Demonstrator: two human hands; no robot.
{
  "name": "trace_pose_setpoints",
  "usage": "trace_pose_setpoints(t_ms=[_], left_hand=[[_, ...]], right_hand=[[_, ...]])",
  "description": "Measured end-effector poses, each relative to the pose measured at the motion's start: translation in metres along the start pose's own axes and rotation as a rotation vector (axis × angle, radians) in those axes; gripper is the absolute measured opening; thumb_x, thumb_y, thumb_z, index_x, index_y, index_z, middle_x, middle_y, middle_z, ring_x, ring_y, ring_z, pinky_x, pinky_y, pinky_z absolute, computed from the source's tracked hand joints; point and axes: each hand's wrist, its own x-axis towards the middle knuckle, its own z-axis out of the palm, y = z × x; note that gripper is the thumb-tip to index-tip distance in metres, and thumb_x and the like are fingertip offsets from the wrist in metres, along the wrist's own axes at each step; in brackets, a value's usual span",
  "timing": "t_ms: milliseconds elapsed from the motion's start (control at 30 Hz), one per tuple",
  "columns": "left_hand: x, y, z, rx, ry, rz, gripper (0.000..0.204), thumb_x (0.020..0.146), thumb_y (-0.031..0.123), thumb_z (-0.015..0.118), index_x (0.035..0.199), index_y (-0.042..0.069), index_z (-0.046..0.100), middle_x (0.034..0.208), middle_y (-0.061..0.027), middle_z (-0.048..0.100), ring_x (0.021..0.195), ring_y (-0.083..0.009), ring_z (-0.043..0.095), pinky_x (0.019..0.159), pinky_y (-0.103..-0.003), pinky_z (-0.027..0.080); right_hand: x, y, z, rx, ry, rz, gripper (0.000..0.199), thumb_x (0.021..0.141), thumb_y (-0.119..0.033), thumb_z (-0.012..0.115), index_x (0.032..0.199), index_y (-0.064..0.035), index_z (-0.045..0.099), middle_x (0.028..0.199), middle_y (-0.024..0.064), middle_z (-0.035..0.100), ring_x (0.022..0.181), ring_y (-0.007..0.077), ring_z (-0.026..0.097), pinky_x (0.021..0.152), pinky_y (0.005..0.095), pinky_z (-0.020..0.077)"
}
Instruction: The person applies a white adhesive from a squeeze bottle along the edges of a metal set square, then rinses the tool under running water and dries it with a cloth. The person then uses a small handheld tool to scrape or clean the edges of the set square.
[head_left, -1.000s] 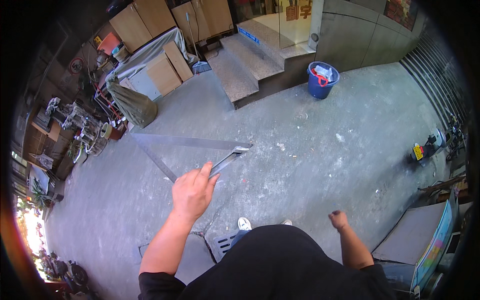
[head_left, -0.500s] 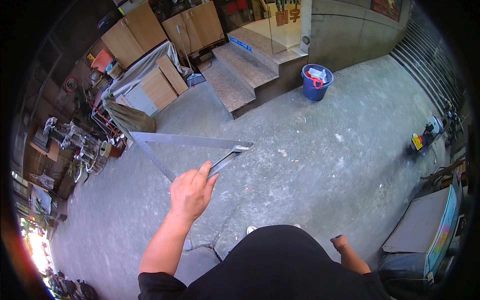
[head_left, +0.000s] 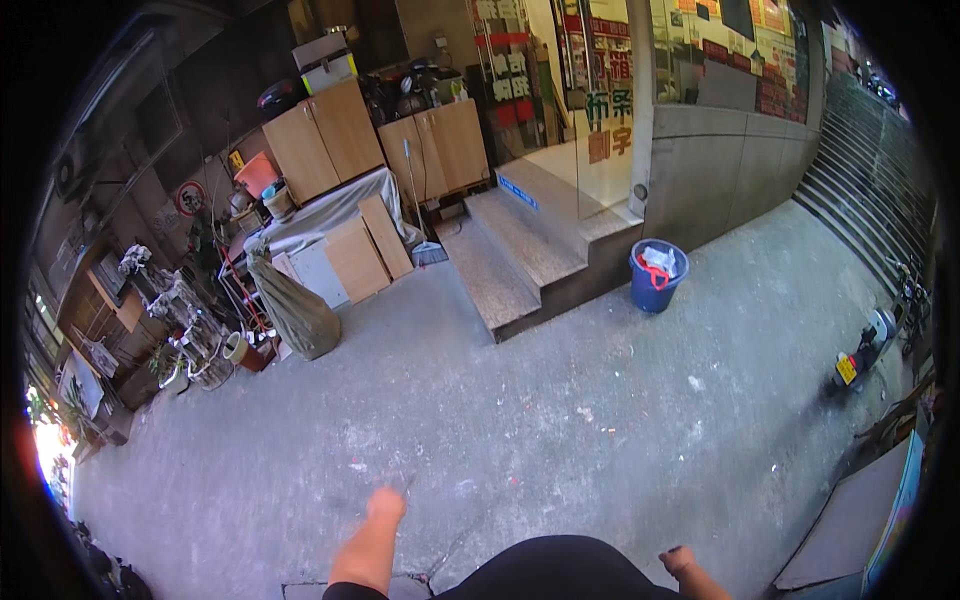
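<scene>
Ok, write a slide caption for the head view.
Left hand, blurred, its grip unclear, and right hand, low over a grey floor, with steps and a blue bucket ahead.

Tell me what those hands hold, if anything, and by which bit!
Can't tell: the left hand is blurred, a thin dark sliver beside it. Nothing shows in the right hand.
</scene>
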Motion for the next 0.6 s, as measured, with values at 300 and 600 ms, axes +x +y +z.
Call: trace_pose_setpoints(t_ms=[300,600], left_hand=[[-0.078,-0.226,0.167,0.089,-0.410,0.164,0.031,0.087,0.035,0.063,0.099,0.009,0.076,0.102,-0.0201,0.074,0.096,-0.0403,0.071,0.086,-0.051,0.056],[0.003,-0.175,0.149,-0.175,0.078,0.078,0.043,0.098,0.037,0.049,0.105,0.005,0.077,0.107,-0.0247,0.073,0.102,-0.0406,0.071,0.091,-0.052,0.056]], right_hand=[[0.022,0.049,0.032,-0.005,-0.098,-0.080,0.051,0.088,-0.031,0.066,0.129,-0.0010,0.061,0.128,0.0232,0.065,0.116,0.0379,0.061,0.099,0.0468,0.0506],[0.024,-0.115,-0.039,-0.318,-0.006,-0.164,0.057,0.087,-0.054,0.064,0.109,-0.0027,0.075,0.120,0.0214,0.071,0.116,0.0358,0.066,0.101,0.0411,0.0518]])
